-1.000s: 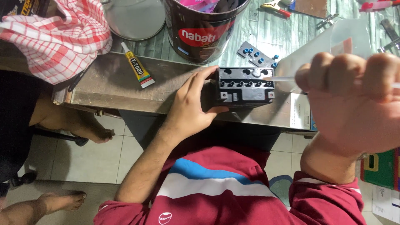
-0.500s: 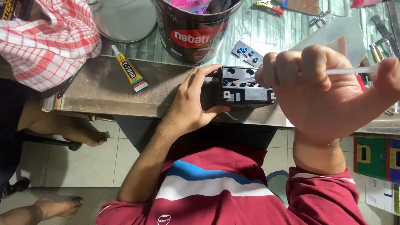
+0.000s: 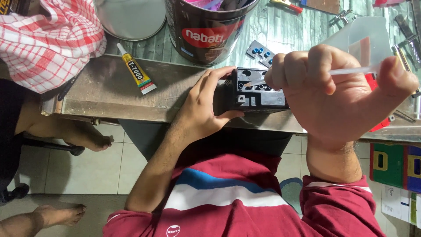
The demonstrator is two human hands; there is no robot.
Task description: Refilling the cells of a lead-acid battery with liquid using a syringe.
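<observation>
Head view showed the left hand (image 3: 206, 112) clamped around the end of a small black plastic box with open cells on top (image 3: 258, 93), thumb below and fingers over the top edge, evidently to steady it at the near edge of the worn grey metal worktop (image 3: 101, 94). At three o'clock from the box, the right hand (image 3: 333, 98) was curled shut around a thin white stick-like tool (image 3: 353, 70), its tip angled into one of the cells. At nine o'clock lay a yellow glue tube with a white cap (image 3: 135, 73); at eleven o'clock stood a dark round tin (image 3: 206, 30), and a red-and-white checked cloth (image 3: 46, 41) lay further left. Below were pale floor tiles (image 3: 79, 169) and another person's bare feet (image 3: 90, 140).
</observation>
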